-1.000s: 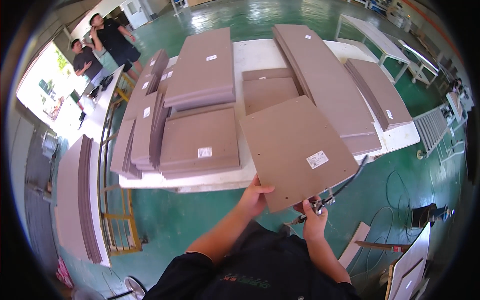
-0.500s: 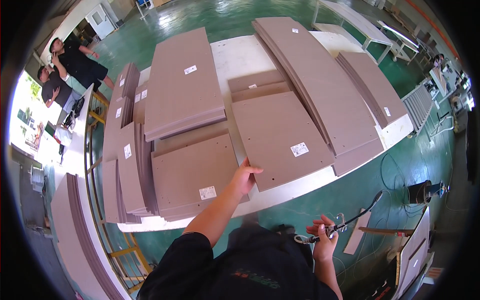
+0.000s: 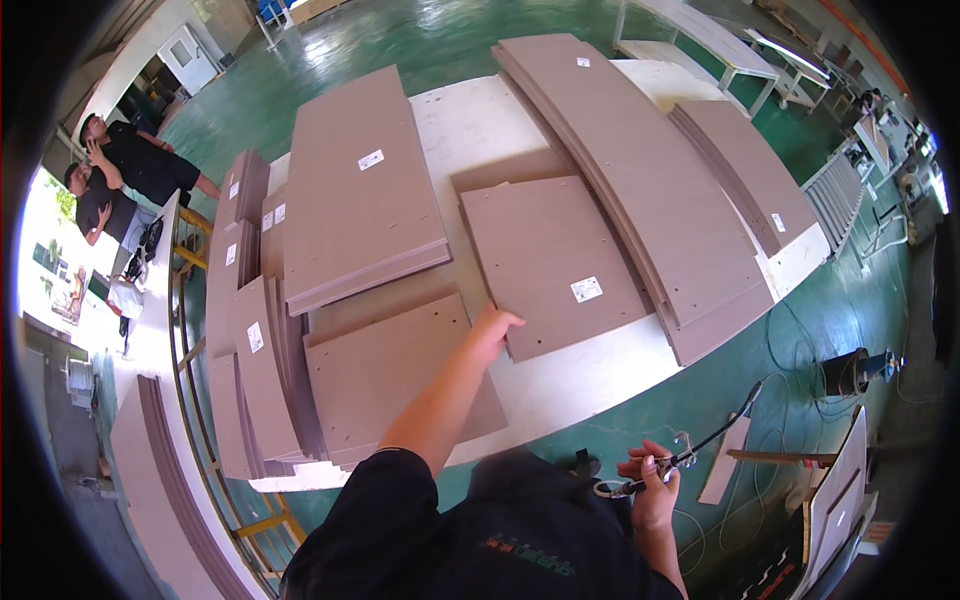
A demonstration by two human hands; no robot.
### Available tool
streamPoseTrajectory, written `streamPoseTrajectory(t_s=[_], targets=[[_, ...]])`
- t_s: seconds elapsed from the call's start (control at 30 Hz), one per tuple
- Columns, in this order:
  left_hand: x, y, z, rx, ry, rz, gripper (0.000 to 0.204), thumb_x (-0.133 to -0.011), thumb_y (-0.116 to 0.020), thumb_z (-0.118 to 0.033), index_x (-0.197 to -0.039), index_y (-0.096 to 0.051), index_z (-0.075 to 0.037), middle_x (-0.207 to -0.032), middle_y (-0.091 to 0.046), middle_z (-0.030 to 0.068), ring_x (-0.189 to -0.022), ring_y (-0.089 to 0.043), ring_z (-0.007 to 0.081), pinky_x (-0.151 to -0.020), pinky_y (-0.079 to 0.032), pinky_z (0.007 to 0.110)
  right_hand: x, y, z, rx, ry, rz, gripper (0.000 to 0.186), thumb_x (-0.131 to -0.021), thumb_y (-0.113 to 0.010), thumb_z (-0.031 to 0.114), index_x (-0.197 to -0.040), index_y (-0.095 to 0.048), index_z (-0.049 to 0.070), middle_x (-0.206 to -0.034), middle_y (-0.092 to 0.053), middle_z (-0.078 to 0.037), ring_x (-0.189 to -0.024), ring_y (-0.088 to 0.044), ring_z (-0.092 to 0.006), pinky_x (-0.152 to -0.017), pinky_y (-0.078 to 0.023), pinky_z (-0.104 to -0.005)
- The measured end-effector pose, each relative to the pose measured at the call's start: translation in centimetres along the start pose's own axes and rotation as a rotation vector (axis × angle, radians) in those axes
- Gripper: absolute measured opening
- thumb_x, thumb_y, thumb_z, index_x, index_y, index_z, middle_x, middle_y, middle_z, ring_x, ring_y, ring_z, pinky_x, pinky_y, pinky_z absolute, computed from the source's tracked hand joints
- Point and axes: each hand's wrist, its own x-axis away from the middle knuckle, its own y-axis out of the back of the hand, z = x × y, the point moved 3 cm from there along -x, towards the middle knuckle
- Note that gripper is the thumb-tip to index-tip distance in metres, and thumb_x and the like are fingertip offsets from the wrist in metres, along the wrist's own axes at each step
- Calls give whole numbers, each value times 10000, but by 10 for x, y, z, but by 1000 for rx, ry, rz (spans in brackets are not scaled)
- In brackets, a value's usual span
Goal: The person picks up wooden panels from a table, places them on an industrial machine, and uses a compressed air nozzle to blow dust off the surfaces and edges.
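My left hand (image 3: 492,333) grips the near left corner of a brown-grey flat panel (image 3: 555,235), thumb on top and the other fingers hidden at its edge. This panel has small drilled holes and a white label, and lies over other panels at the middle of a white table (image 3: 600,370). My right hand (image 3: 655,490), low on the right, is closed round a metal gun-like tool (image 3: 680,459) joined to a black hose. To the left of the held panel sits a lower panel stack (image 3: 390,370), partly behind my left forearm.
Long stacked panels (image 3: 640,170) stand right of the held one, a tall stack (image 3: 365,190) left. Narrow panels (image 3: 265,360) line the table's left end. Hoses (image 3: 790,350) trail on the green floor. Two people (image 3: 140,150) stand far left beside a yellow rail (image 3: 190,255).
The held panel has slid away from me and now covers more of the panels behind it, including a label seen before. My right hand keeps its hold on the tool. The view has shifted slightly.
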Motion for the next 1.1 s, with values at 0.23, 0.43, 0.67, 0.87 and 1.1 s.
streamPoseTrajectory(t_s=[0.23, 0.43, 0.67, 0.87, 1.1], targets=[[75, -57, -54, -1001, -443, -291, 515, -812, -639, -241, -1239, -503, 15, -1269, -494, 236, -1173, -512, 342, -943, -445, 415, -4, 0, 0, 8, 26, 21, 302, -961, -536, 183, -1185, -528, -20, -981, -621, -144, -772, -642, -216, -701, -538, -357], [109, 9, -5, -1098, -725, -282, 623, -829, -656, -352, -1304, -453, -4, -1397, -367, 265, -1337, -291, 425, -1086, -267, 534, -12, -6, -6, 116, -49, 19, 241, -962, -543, 164, -1124, -564, -13, -942, -622, -122, -718, -629, -192, -681, -534, -340], [175, 44, 43, -1648, -643, -414, 787, -874, -546, -528, -1435, -323, -24, -1516, -214, 246, -1420, -148, 425, -1144, -117, 539, -45, -49, -34, 279, -181, 176, 174, -918, -608, 123, -1013, -602, -23, -878, -630, -93, -683, -642, -177, -588, -520, -286], [217, 21, 68, -1375, -723, -168, 691, -878, -586, -436, -1388, -391, -12, -1496, -277, 218, -1405, -207, 407, -1144, -158, 508, -78, -106, -65, 507, -273, 341, 297, -884, -660, 178, -1090, -582, -21, -933, -624, -70, -777, -669, -193, -556, -524, -281], [249, 152, 19, -1274, -407, -1041, 683, -800, -687, -312, -1339, -418, 11, -1353, -420, 244, -1198, -418, 423, -1032, -341, 485, -63, -97, -89, 528, -306, 373, 400, -792, -750, 148, -1114, -566, -2, -924, -639, -56, -721, -615, -151, -552, -506, -276]])
